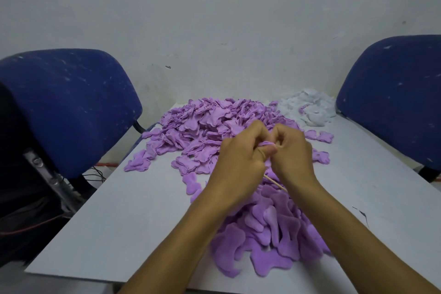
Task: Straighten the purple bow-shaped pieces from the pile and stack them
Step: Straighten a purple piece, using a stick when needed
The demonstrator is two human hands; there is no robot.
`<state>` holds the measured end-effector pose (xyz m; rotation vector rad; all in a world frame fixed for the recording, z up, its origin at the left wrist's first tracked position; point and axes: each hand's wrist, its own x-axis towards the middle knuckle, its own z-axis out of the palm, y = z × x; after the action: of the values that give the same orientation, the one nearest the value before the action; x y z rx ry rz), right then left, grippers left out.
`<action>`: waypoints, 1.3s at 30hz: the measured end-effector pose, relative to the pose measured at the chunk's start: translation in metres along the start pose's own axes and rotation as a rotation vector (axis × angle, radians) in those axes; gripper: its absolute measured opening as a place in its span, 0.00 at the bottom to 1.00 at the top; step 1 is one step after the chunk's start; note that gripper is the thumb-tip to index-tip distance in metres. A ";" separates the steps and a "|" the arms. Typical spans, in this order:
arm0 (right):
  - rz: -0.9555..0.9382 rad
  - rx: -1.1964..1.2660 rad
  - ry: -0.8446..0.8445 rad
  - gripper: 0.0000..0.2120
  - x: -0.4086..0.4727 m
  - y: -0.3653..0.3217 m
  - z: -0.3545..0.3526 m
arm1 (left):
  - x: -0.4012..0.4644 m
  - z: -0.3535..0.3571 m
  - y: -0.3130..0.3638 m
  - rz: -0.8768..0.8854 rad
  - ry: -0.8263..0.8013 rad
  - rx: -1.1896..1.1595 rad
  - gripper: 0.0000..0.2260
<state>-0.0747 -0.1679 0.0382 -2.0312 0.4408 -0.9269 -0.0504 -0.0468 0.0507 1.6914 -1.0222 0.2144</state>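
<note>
Both hands on one purple piece [266,143], held mid-table above the piles: left hand [241,162] pinches it, right hand [292,153] curls round its other side plus a thin stick [274,182], likely for poking it straight. Raw pile [210,124] sits far, finished pile [269,234] near, so the drop is short

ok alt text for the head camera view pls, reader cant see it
Both hands, left hand and right hand, pinch one purple bow piece over a grey table, a thin stick beneath them. Purple pieces lie heaped beyond and nearer, between two blue chairs.
</note>
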 end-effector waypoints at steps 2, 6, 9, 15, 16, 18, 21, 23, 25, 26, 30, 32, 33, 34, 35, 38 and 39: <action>0.105 0.215 -0.112 0.12 -0.001 0.004 0.001 | 0.003 -0.004 -0.005 -0.094 -0.064 -0.080 0.09; 0.168 0.467 -0.206 0.15 -0.004 -0.002 0.003 | 0.013 -0.017 -0.022 -0.275 -0.022 -0.089 0.02; 0.182 0.514 -0.276 0.14 -0.006 -0.008 0.006 | 0.011 -0.021 -0.025 -0.386 -0.009 -0.353 0.08; 0.199 0.590 -0.633 0.13 -0.010 -0.008 -0.006 | 0.014 -0.033 -0.027 -0.572 0.335 -0.470 0.18; 0.098 0.482 -0.580 0.17 -0.010 -0.006 -0.009 | 0.015 -0.036 -0.030 -0.597 0.358 -0.455 0.17; -0.206 0.159 -0.372 0.27 -0.008 -0.004 -0.011 | 0.014 -0.038 -0.034 -0.580 0.308 -0.340 0.14; -0.529 -0.022 -0.273 0.28 -0.007 -0.005 -0.005 | 0.009 -0.033 -0.035 -0.515 0.179 -0.200 0.14; -0.639 -0.069 -0.202 0.19 -0.010 -0.005 0.000 | 0.008 -0.030 -0.035 -0.547 0.140 -0.174 0.13; -0.656 -0.061 -0.138 0.14 -0.015 -0.005 0.004 | 0.009 -0.031 -0.036 -0.604 0.115 -0.154 0.12; -0.592 -0.001 -0.141 0.11 -0.017 -0.005 0.005 | 0.010 -0.032 -0.036 -0.628 0.101 -0.179 0.12; -0.112 0.449 -0.314 0.03 -0.015 -0.014 0.000 | 0.008 -0.038 -0.033 -0.466 -0.052 -0.479 0.16; 0.052 0.595 -0.350 0.05 -0.014 -0.016 -0.002 | 0.007 -0.039 -0.032 -0.292 -0.079 -0.543 0.15; 0.125 0.661 -0.364 0.07 -0.012 -0.017 -0.005 | 0.007 -0.038 -0.032 -0.232 -0.047 -0.521 0.10; 0.183 0.711 -0.394 0.09 -0.011 -0.018 -0.007 | 0.007 -0.036 -0.030 -0.195 0.001 -0.493 0.06; 0.228 0.743 -0.445 0.09 -0.010 -0.017 -0.008 | 0.006 -0.034 -0.029 -0.180 0.058 -0.479 0.05; 0.288 0.816 -0.572 0.05 -0.011 -0.018 -0.009 | 0.004 -0.033 -0.025 -0.239 0.116 -0.585 0.07; 0.297 0.842 -0.581 0.06 -0.012 -0.019 -0.007 | 0.004 -0.033 -0.023 -0.259 0.075 -0.641 0.07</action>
<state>-0.0888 -0.1538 0.0506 -1.3082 0.0035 -0.2267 -0.0201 -0.0196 0.0497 1.1967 -0.7020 -0.2028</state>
